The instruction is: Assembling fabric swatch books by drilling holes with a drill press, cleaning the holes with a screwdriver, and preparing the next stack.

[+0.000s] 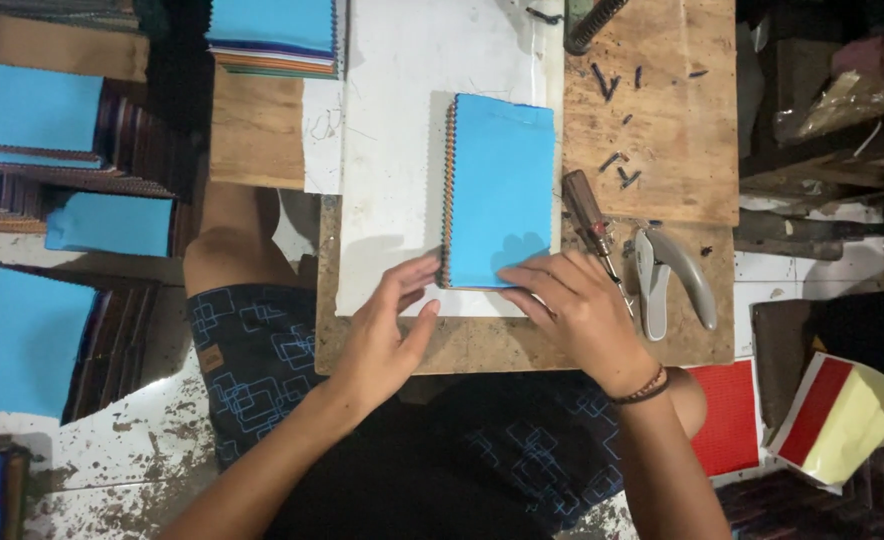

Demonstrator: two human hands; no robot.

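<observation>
Blue-covered spiral notebook (499,190) lies flat on white board (402,150). We note left hand (387,335) open, fingertips at its spine corner; right hand (572,305) open, pressing its near edge. We judge it light, flexible; grip at the bound spine.

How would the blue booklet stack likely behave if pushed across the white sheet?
The blue booklet stack lies flat, so it probably slides without tipping. It looks thin and paper-like, so likely light and somewhat flexible when lifted. Its bound left edge should keep the sheets together.

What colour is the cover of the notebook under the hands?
Bright blue, the notebook cover, seen clearly in the head view.
</observation>
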